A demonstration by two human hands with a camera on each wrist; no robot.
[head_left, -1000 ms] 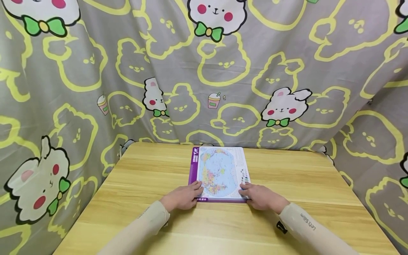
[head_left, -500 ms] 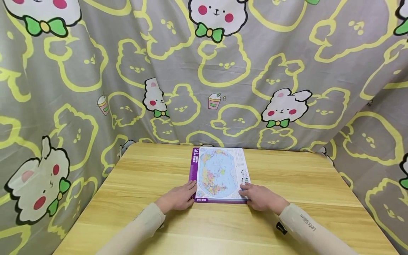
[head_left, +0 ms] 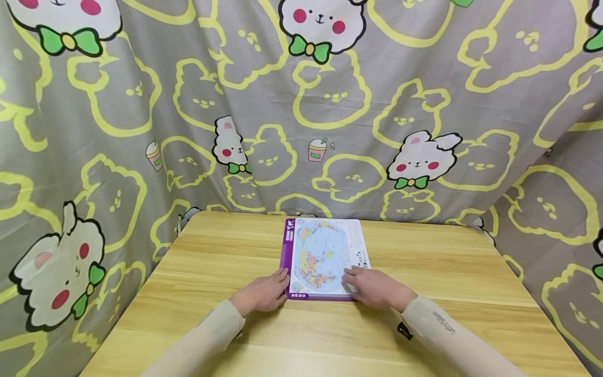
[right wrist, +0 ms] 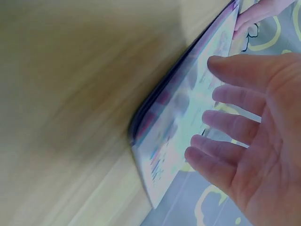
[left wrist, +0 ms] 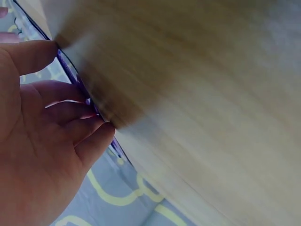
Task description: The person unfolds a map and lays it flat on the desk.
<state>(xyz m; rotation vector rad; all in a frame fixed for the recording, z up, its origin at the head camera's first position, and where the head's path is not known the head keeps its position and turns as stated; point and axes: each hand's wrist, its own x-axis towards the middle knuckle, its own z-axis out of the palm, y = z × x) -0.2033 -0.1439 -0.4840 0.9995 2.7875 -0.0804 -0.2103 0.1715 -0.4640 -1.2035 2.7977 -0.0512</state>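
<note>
A glossy world map board (head_left: 325, 259) with a purple border lies flat on the table, its print turned sideways. My left hand (head_left: 264, 290) is at the near left corner. In the left wrist view, the fingers of that left hand (left wrist: 47, 117) touch the board's purple edge (left wrist: 70, 70). My right hand (head_left: 377, 288) is over the near right corner. Seen from the right wrist, the right hand (right wrist: 254, 117) has its fingers extended and spread above the map's shiny face (right wrist: 171, 127), which reflects them. Contact there cannot be made out.
The wooden table (head_left: 212, 246) extends on both sides of the board. A grey curtain (head_left: 273, 99) with yellow outlines and white cartoon animals hangs behind the table and along its sides. A small black piece (head_left: 404, 331) hangs below the right sleeve (head_left: 438, 324).
My left hand has drawn back leftward from the map's face to its left edge. The right hand has shifted left, further over the map. The board has hardly moved.
</note>
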